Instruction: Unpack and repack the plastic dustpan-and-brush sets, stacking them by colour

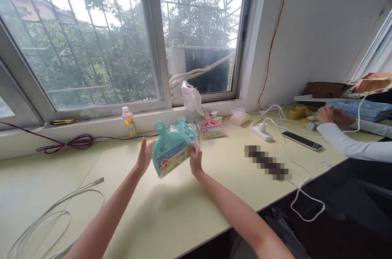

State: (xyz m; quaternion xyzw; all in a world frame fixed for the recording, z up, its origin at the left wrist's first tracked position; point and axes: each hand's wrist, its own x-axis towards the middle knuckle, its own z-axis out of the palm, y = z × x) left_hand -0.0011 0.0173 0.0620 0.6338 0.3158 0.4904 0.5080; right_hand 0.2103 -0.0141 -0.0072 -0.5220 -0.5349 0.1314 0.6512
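A green dustpan [171,146] with a small brush, packed in clear film with a printed label, is held tilted above the table. Its right edge is gripped by my right hand [196,159], thumb on the front. My left hand [145,157] is beside the dustpan's left edge, thumb raised and apart, with its fingertips partly hidden behind the pan. Behind it lie another green dustpan set [185,128] and a pink dustpan set [212,126], both in film.
Along the windowsill stand a drink bottle [130,122] and a white paper bag [191,97]. Cables [65,202] lie at left. On the right are a power strip [262,132], a phone [302,140] and another person's hands [332,115] by yellow rolls [298,112].
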